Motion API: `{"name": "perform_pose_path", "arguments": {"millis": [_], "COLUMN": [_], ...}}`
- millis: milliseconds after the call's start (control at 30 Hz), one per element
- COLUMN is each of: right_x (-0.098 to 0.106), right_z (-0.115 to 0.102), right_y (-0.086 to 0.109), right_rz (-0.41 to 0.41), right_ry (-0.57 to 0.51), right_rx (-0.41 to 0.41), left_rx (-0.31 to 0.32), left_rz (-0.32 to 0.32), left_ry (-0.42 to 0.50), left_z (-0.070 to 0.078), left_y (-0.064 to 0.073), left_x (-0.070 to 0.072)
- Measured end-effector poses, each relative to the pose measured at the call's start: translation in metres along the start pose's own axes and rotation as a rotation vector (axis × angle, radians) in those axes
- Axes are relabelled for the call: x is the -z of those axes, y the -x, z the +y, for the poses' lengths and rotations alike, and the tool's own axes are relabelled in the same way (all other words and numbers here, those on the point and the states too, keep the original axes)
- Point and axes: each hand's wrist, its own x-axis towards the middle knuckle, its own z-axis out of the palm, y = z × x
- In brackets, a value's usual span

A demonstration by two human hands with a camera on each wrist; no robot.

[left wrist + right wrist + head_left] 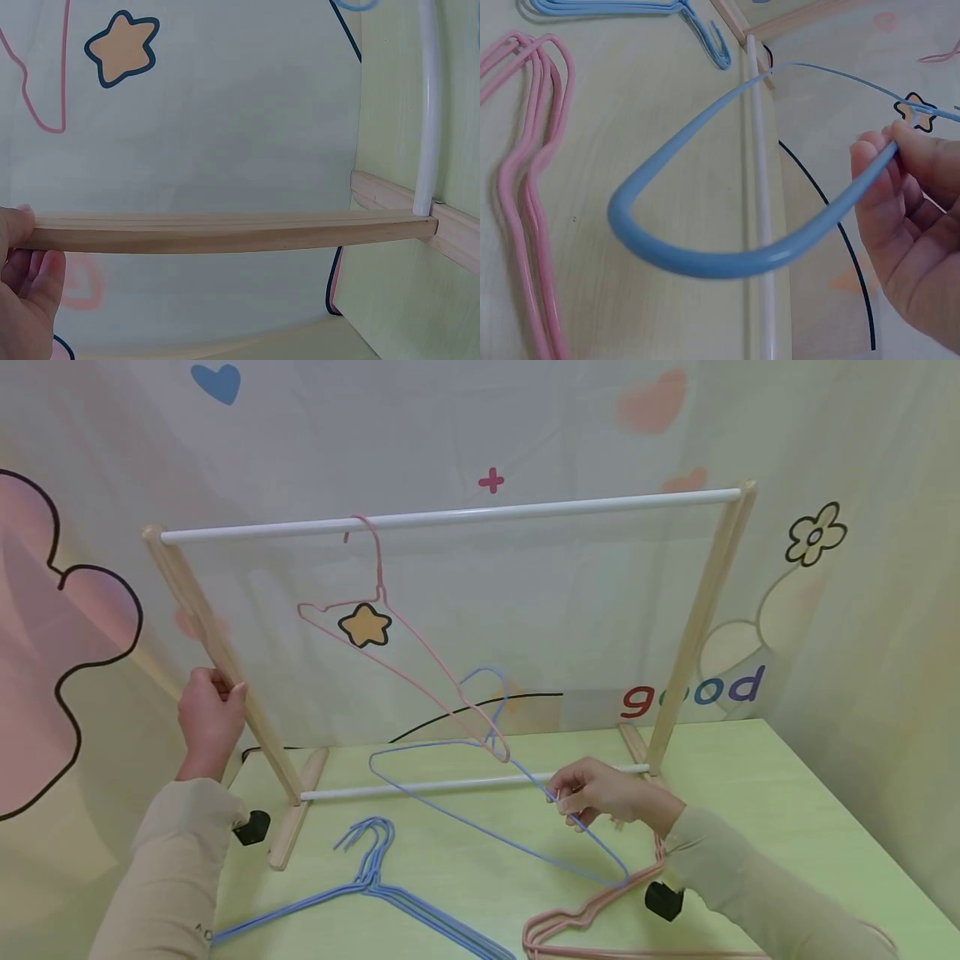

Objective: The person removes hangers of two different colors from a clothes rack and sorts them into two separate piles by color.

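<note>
My right hand (600, 793) pinches one sloping arm of a blue clothes hanger (697, 259), holding it up in front of the rack, hook upward. My left hand (212, 714) grips the left wooden post (225, 234) of the rack between thumb and fingers. From the white top rail (480, 515) hangs a pink hanger (420, 685), tilted down to the right; its lower right end overlaps the blue hanger near its neck in the head view.
Several blue hangers (371, 885) lie stacked at the front left of the table. Several pink hangers (581, 920) lie at the front right, partly behind my right forearm. A white lower bar (457, 785) joins the rack's feet. Behind stands a printed curtain (570, 610).
</note>
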Motion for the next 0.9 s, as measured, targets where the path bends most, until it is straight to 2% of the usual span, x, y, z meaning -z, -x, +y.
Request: {"name": "perform_pose_path", "arguments": {"millis": [367, 700, 900], "right_x": [-0.027, -0.054, -0.07], "right_z": [0.014, 0.023, 0.023], "right_y": [-0.017, -0.032, -0.039], "right_rz": [-0.065, -0.165, -0.203], "right_ry": [-0.049, -0.092, -0.104], "right_rx": [-0.02, -0.028, -0.044], "left_rx": [-0.005, 0.009, 0.001], "left_rz": [-0.005, -0.023, 0.007], "left_ry": [0.001, 0.003, 0.003], "left_z": [-0.004, -0.006, -0.004], "left_y": [-0.002, -0.004, -0.003], "left_x": [-0.002, -0.002, -0.002]}}
